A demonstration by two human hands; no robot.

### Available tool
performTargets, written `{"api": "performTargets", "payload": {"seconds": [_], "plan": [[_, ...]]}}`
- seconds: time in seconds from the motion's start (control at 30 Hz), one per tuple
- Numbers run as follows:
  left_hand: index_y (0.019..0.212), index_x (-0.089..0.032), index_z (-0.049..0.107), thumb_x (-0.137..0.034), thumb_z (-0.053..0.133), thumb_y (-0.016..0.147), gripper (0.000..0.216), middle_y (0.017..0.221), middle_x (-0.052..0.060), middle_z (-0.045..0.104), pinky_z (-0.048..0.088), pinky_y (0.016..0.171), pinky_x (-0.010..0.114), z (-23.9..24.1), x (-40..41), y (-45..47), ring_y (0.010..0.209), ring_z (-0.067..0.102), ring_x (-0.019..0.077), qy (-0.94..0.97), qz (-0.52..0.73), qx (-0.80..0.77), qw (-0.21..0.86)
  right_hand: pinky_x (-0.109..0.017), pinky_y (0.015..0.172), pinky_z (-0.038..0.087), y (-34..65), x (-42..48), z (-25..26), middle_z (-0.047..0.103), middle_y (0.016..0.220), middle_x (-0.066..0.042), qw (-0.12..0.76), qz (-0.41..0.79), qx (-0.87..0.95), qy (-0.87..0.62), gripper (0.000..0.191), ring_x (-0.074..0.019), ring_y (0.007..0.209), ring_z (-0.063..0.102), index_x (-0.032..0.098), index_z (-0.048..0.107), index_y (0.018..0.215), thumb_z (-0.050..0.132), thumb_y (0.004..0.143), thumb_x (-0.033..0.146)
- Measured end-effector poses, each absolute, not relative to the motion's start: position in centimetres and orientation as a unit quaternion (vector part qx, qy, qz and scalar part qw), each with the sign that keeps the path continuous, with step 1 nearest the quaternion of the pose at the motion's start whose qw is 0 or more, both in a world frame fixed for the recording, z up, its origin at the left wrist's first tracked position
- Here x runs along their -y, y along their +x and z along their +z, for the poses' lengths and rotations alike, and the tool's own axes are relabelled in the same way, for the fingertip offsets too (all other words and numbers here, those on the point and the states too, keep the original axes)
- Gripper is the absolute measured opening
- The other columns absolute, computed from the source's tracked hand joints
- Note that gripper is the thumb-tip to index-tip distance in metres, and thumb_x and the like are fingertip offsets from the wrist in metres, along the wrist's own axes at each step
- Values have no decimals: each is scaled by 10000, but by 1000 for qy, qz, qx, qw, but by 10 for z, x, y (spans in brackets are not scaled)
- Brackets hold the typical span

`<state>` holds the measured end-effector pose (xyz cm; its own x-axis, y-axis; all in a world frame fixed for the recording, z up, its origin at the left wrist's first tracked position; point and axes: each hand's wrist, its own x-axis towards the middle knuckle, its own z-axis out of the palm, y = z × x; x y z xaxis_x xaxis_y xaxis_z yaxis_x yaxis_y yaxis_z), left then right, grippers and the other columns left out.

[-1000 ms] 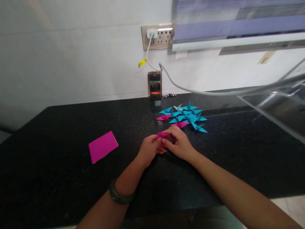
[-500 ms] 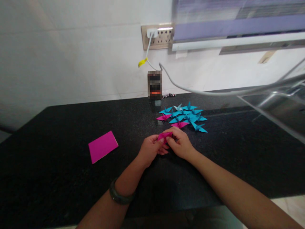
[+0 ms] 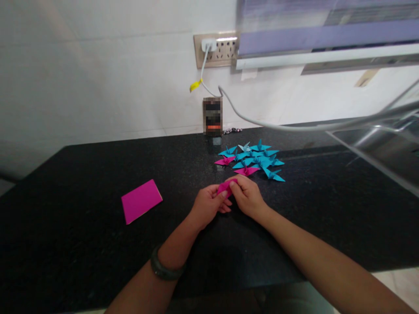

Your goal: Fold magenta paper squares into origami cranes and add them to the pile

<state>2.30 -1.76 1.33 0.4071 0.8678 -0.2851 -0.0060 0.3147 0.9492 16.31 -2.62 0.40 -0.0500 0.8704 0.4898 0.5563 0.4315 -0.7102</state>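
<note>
A small folded piece of pink paper (image 3: 225,187) is pinched between my two hands, above the black counter. My left hand (image 3: 207,204) grips its left side, thumb on top and fingers beneath. My right hand (image 3: 248,195) holds the upper right part, its thumb pressed on the paper and the other fingers curled. Just beyond my hands lie two pink paper cranes, one of them the nearer pink crane (image 3: 246,171), beside a cluster of several blue paper cranes (image 3: 257,160). A pale blue crane (image 3: 244,148) sits at the back of the cluster.
To the left, a stack of pink square paper (image 3: 141,201) lies on the black counter (image 3: 91,174). A pixelated phone-like object (image 3: 213,116) leans against the wall near a beaded string (image 3: 233,130). A white cable (image 3: 262,124) runs from the wall socket (image 3: 224,50) toward the metal sink at right.
The pink paper has tilted, its right end now higher. My right thumb has moved slightly up along it, while both hands keep their hold.
</note>
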Motion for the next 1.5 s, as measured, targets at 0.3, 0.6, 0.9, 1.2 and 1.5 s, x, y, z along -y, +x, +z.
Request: {"api": "performTargets", "payload": {"seconds": [0.3, 0.6, 0.9, 1.2, 1.5], "plan": [[880, -120, 569, -272, 577, 740, 207, 557, 6, 626, 427, 433, 180, 13, 18, 24, 433, 576, 94, 488, 320, -451, 675, -252, 671, 428, 164, 27, 4, 604, 752, -39, 470, 193, 689, -518, 267, -137, 716, 561, 167, 613, 793, 365, 873, 224], [885, -123, 552, -339, 596, 718, 276, 586, 12, 632, 436, 440, 174, 8, 15, 22, 461, 590, 97, 474, 349, -454, 669, -242, 570, 411, 164, 26, 5, 560, 664, -30, 495, 242, 641, -534, 317, -130, 617, 526, 139, 618, 792, 376, 861, 332], [912, -142, 552, -320, 579, 733, 254, 594, -4, 622, 473, 467, 204, 1, 14, 24, 484, 601, 112, 516, 376, -469, 610, -226, 549, 386, 159, 28, 3, 551, 671, -15, 460, 206, 679, -533, 133, -113, 593, 482, 161, 622, 792, 492, 763, 161], [965, -152, 571, -306, 534, 767, 253, 614, 8, 631, 479, 498, 220, 2, 15, 22, 510, 611, 125, 585, 367, -491, 531, -257, 659, 435, 162, 24, 5, 628, 738, -29, 489, 219, 655, -532, 179, -138, 694, 560, 166, 636, 756, 464, 745, 118], [979, -168, 578, -322, 516, 780, 260, 656, 17, 640, 489, 538, 231, 3, 16, 22, 549, 623, 132, 620, 374, -497, 478, -228, 528, 398, 161, 25, 4, 536, 560, 5, 500, 298, 592, -558, 240, -121, 547, 507, 159, 611, 702, 390, 795, 180]]}}
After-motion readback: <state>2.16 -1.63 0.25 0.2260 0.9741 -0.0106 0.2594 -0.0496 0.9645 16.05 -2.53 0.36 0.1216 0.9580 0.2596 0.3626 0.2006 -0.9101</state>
